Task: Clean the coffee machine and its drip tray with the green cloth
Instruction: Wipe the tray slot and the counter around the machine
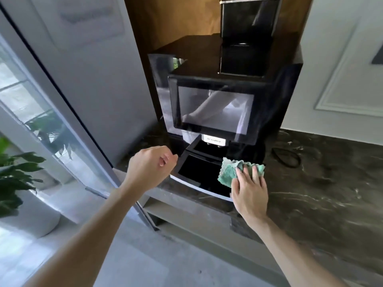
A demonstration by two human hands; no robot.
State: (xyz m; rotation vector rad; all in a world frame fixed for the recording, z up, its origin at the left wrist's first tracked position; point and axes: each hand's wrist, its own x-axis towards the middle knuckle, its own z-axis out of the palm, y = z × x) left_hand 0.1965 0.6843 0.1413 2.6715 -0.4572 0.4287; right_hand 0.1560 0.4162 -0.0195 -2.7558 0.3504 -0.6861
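evidently parks the left hand [152, 165] in the air just left of the drip tray [199, 177], fingers curled on nothing, probably to leave the wiping path free. presses the green cloth [228, 172] onto the tray's far right corner, at the foot of the coffee machine [215, 108], with the right hand [249, 191] laid flat, fingers straight, likely for broad contact. shows a crumpled, nubbly cloth, mint with paler scalloped edges, against glossy black.
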